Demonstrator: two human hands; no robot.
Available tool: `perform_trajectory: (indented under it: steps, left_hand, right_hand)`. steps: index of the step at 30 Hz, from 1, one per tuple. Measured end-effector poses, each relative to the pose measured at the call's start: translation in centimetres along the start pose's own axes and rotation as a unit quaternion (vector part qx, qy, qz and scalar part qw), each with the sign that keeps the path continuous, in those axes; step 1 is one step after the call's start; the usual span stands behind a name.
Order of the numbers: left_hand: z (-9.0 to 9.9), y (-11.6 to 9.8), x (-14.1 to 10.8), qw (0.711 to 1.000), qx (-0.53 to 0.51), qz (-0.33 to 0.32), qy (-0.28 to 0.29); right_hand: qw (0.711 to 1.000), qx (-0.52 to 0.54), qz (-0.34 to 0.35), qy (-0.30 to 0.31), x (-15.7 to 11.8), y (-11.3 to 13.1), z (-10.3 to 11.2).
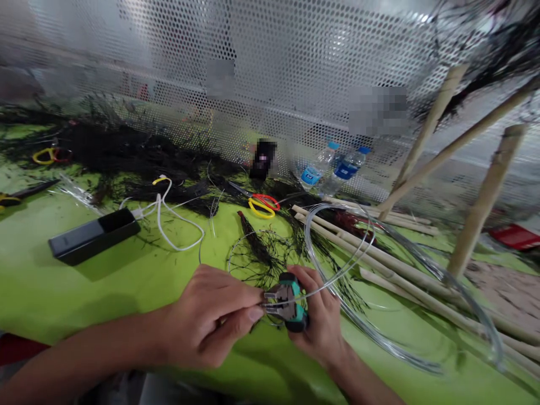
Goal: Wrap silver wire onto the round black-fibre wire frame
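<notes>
My right hand [323, 318] is closed round a pair of pliers [291, 306] with teal and black handles, their metal jaws pointing left. Thumb and finger of my left hand [215, 315] pinch a thin silvery wire right at the jaw tips; the fingertips nearly touch the metal. From the pliers the wire [337, 275] runs up to the right in a wide loop, close to a wire coil [310, 236]. Just beyond my hands, a dark fibre bundle [255, 242] with thin black twigs lies on the green table [169, 304]. Exactly where the jaws meet the wire is hard to make out.
Red-and-yellow-handled scissors [264, 205] lie beyond the bundle. A black power bank [95, 233] with a white cable [181, 247] is on the left. Wooden sticks [379, 264] and upright poles [485, 197] fill the right. Two water bottles [320, 163] stand by a perforated metal screen [295, 56].
</notes>
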State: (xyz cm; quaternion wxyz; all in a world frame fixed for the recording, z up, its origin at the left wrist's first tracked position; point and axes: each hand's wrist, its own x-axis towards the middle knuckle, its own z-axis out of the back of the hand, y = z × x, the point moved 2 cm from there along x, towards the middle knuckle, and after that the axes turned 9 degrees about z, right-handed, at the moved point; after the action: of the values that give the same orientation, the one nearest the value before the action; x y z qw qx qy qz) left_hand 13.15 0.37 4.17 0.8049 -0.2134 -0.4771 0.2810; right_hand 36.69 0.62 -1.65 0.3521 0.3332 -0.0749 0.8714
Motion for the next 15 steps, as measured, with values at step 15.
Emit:
perform_trajectory:
  steps: [15]
  left_hand:
    - [-0.6,1.1,-0.3,0.994,0.014,-0.074,-0.073]
  right_hand:
    - [1.0,0.017,-0.005,-0.004,-0.2,-0.2,-0.6]
